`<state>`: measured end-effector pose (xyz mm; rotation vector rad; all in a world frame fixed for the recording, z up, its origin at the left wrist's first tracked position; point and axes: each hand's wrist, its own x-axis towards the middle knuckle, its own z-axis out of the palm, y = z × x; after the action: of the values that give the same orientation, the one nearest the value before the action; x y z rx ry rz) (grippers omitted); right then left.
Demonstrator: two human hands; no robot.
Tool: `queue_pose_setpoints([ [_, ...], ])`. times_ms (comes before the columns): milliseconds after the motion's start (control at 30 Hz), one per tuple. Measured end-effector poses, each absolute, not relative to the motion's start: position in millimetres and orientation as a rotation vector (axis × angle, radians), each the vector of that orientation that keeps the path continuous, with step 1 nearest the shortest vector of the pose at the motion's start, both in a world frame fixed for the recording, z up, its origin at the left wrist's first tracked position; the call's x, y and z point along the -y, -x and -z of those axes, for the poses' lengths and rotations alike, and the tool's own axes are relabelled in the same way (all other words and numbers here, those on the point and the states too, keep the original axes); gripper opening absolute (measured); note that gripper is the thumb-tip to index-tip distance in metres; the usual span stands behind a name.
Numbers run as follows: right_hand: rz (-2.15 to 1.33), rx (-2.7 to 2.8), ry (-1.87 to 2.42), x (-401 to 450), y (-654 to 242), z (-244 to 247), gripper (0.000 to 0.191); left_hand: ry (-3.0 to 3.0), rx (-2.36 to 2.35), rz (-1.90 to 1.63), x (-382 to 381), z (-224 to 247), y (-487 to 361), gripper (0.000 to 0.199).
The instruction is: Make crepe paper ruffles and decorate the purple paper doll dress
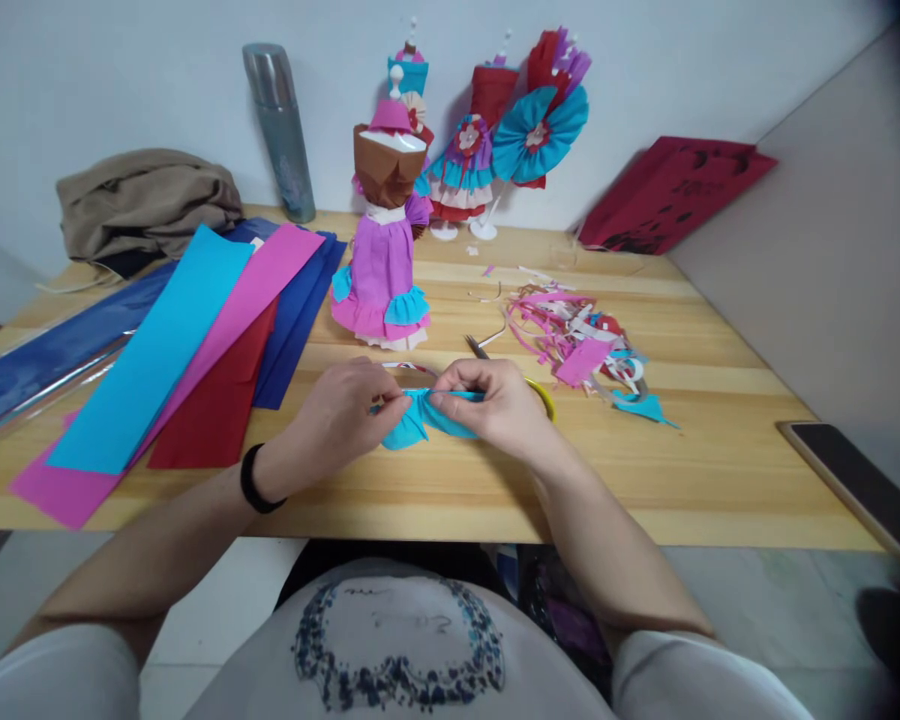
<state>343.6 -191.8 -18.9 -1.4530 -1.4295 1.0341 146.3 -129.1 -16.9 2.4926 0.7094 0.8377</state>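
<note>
Between my two hands is a strip of blue crepe paper point(405, 432), gathered along its upper edge and hanging in folds just above the wooden table. My left hand point(337, 410) pinches its left end between thumb and fingers. Farther right, my right hand point(491, 405) pinches the same edge, its thumb and forefinger pressed together. Partly hidden behind my right hand are scissors, with the yellow handle point(541, 398) beside it. Beyond my hands stands a small dress form point(384, 250) in a brown top and a purple skirt with pink and blue ruffles.
Folded paper sheets in blue point(157, 350), pink and red lie at left. A heap of paper scraps point(581, 340) is on the right. At the back are a steel flask point(281, 130), more dressed forms point(480, 150) and a red bag point(667, 195). A phone point(844, 480) lies at the right edge.
</note>
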Motion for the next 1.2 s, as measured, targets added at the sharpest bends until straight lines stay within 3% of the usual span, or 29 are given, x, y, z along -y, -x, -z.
queue_pose_setpoints([
  [167, -1.167, 1.333, 1.366, 193.8, -344.0, 13.9, 0.026, -2.495, -0.712, -0.852, 131.4, 14.8, -146.3, 0.029],
  [700, -0.844, 1.404, 1.513, 197.0, -337.2, 19.1, 0.024, -2.569, -0.689, -0.955, 133.8, 17.2, -147.1, 0.026],
  [1067, -1.096, 1.296, 1.433, 196.1, -340.6, 14.6, 0.026, -2.587, -0.71, -1.017, 135.5, 13.4, -146.8, 0.025],
  [1200, -0.988, 1.286, 1.407, 193.0, -337.7, 20.5, 0.025, -2.631, -0.722, -0.993, 136.6, 17.0, -147.1, 0.025],
])
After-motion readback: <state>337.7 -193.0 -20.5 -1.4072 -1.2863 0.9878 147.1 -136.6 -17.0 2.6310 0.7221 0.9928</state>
